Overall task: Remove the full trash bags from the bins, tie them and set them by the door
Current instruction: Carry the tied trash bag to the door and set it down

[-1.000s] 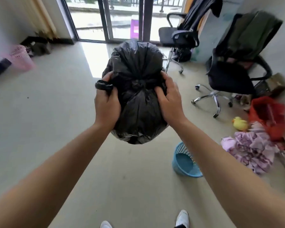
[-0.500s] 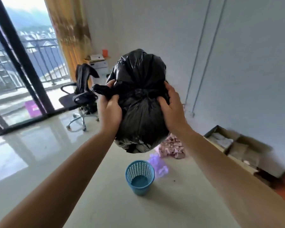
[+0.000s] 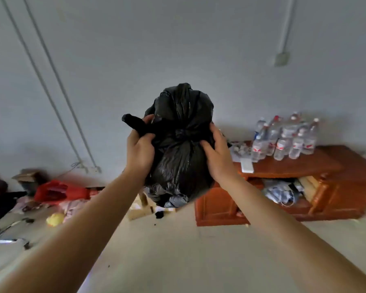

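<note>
A full black trash bag (image 3: 181, 157) hangs in the air in front of me, knotted around its middle. My left hand (image 3: 140, 152) grips its left side and holds a twisted tail of plastic that sticks out to the upper left. On the right side, just below the knot, my right hand (image 3: 219, 154) clasps the bag. The bag's bottom hides part of the floor behind it. No bin and no door are in view.
A low wooden cabinet (image 3: 330, 182) stands against the grey wall on the right, with several water bottles (image 3: 283, 138) on top. Red bag (image 3: 53, 190), clothes and a yellow toy (image 3: 55, 219) litter the floor at left. Bare floor lies below my arms.
The view has swung right, from the glass doors and chairs past the blue bin to the wall and cabinet. Both hands keep the same hold on the bag.
</note>
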